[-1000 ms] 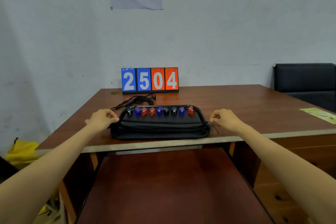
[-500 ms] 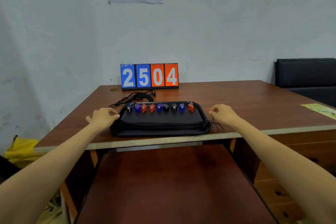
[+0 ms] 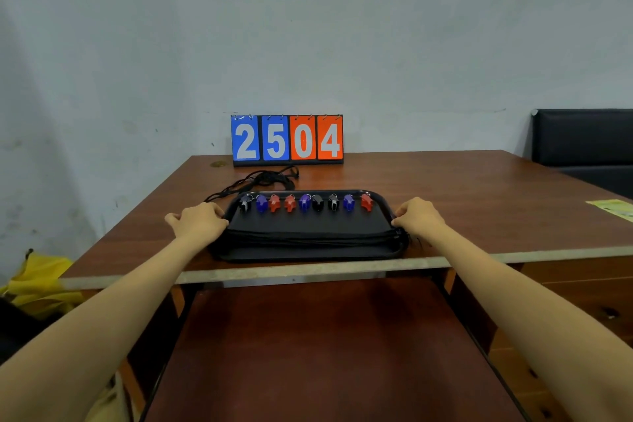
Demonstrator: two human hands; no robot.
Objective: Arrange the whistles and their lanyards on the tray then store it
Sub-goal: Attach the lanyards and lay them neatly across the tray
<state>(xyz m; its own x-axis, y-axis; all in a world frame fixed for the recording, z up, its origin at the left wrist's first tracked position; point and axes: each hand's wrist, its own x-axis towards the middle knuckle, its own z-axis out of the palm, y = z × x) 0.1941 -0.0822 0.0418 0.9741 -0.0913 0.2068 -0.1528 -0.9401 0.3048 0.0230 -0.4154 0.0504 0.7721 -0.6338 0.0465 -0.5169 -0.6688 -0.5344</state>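
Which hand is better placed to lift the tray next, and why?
Neither alone. The left hand grips the left rim of the tray and the right hand the right rim, evenly placed. The row of whistles lies loose, so a level two-handed lift seems safest.

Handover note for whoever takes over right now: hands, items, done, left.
Left hand: closed on the left rim of the black tray.
Right hand: closed on the tray's right rim.
Tray sits at the near edge of the table, not visibly lifted.
Done: nine whistles lined up along the tray's far side; lanyards laid in a bundle across its front.
Loose black cords lie behind the tray, below the scoreboard.
Left: lift the tray and store it.
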